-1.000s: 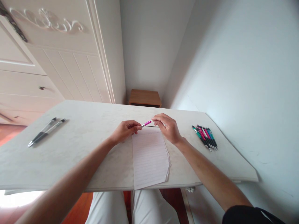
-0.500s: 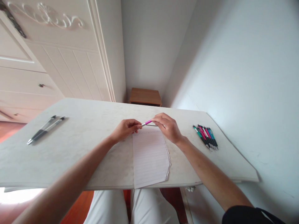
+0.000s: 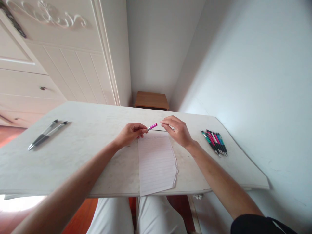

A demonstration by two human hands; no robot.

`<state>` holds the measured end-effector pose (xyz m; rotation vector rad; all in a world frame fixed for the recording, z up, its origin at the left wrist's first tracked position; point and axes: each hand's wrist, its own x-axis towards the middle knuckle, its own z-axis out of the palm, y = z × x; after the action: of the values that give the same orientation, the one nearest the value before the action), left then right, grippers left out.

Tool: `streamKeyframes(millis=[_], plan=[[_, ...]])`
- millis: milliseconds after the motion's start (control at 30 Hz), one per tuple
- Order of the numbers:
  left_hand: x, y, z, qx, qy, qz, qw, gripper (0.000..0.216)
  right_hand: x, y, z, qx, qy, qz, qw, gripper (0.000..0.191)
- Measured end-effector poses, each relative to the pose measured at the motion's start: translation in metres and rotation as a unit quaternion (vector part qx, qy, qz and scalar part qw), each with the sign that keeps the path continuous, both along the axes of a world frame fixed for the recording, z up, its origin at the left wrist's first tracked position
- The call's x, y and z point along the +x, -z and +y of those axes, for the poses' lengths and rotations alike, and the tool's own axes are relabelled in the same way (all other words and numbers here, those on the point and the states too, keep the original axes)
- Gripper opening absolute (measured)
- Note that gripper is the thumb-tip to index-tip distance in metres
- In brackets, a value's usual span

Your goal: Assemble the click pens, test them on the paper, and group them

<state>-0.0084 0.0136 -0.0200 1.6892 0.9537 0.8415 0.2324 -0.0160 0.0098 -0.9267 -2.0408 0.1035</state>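
Observation:
My left hand (image 3: 133,132) pinches a pink pen barrel (image 3: 153,126) with a silver end, tilted up to the right over the top of a lined sheet of paper (image 3: 157,165). Just right of the barrel's pink end, apart from it, is my right hand (image 3: 177,130). Its fingers are curled toward the thumb, and a tiny pale bit shows by the palm, too small to name. A thin dark stick (image 3: 159,130), like a pen refill, lies at the sheet's top edge between the hands.
Several coloured pens (image 3: 214,143) lie in a bunch at the right of the white table (image 3: 102,113). Two grey-and-black pens (image 3: 47,135) lie at the left. A wall (image 3: 268,97) borders the right side, and a white cabinet (image 3: 73,65) stands behind at left.
My right hand has come off the pink end of the pen barrel and moved slightly right. The left hand still holds the barrel, nearly in the same place.

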Motion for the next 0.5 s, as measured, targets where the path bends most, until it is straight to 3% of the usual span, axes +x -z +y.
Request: streamKeyframes(millis=[133,267,400,500], plan=[[-0.003,-0.003,-0.001,0.000,-0.008,-0.006,1.000,0.047,0.013,0.003,0.007,-0.087,0.065,-0.059,0.992,0.015],[-0.004,-0.005,-0.002,0.006,-0.012,-0.018,1.000,0.046,0.030,0.006,0.012,-0.177,0.118,-0.152,0.965,0.014],[-0.004,-0.001,0.000,0.007,-0.018,-0.023,1.000,0.043,0.044,0.006,0.015,-0.207,0.137,-0.175,0.953,0.013],[-0.005,0.002,0.005,0.068,-0.064,0.042,0.995,0.036,0.050,0.004,0.016,-0.207,0.136,-0.180,0.952,0.015]])
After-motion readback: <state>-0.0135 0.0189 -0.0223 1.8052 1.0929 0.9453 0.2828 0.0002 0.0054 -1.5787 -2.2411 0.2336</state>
